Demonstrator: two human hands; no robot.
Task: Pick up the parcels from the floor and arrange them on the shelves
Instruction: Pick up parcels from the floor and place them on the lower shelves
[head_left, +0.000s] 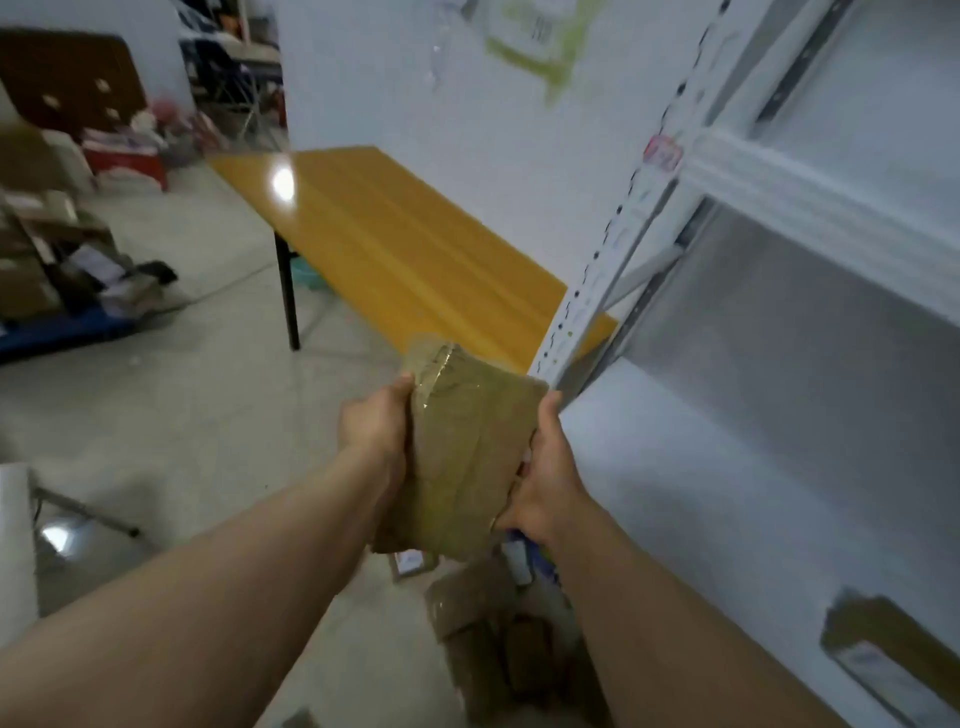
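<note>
Both hands grip one taped brown parcel in the air: left hand closed on its left edge, right hand on its right edge. White shelf just right, mostly bare; one parcel lies there. More parcels on floor below. Yellow surface ahead; open floor left.

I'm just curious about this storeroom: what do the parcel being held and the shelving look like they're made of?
The parcel looks like brown cardboard or paper wrapped in clear tape, judging by its glossy, wrinkled streaks. The shelving looks like white-painted metal: its upright has rows of punched slots. Blur leaves both somewhat open.
</note>
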